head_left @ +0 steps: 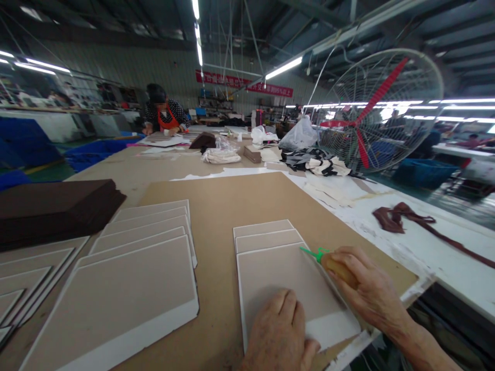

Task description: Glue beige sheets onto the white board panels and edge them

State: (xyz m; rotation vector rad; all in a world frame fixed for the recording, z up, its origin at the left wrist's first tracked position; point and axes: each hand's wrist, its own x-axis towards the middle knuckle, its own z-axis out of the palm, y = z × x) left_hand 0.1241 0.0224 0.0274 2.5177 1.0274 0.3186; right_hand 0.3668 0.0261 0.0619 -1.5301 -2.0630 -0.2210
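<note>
A stack of beige panels with white edges (286, 288) lies in front of me, each one shifted so that the far edges show in steps. My left hand (279, 330) rests flat on the top panel near its lower end, pressing on it with nothing in its grasp. At the panel's right edge, my right hand (365, 286) is closed around a yellowish squeeze bottle (340, 270) with a thin green nozzle. The nozzle tip points left and touches or hovers just over the panel's upper right corner; I cannot tell which.
More fanned beige panels (143, 288) lie to the left, beside a dark brown stack (54, 208). A brown cardboard sheet (216, 201) covers the work surface. Right are a brown strip (402, 216) and a large fan (381, 111). A person (164, 113) works across the table.
</note>
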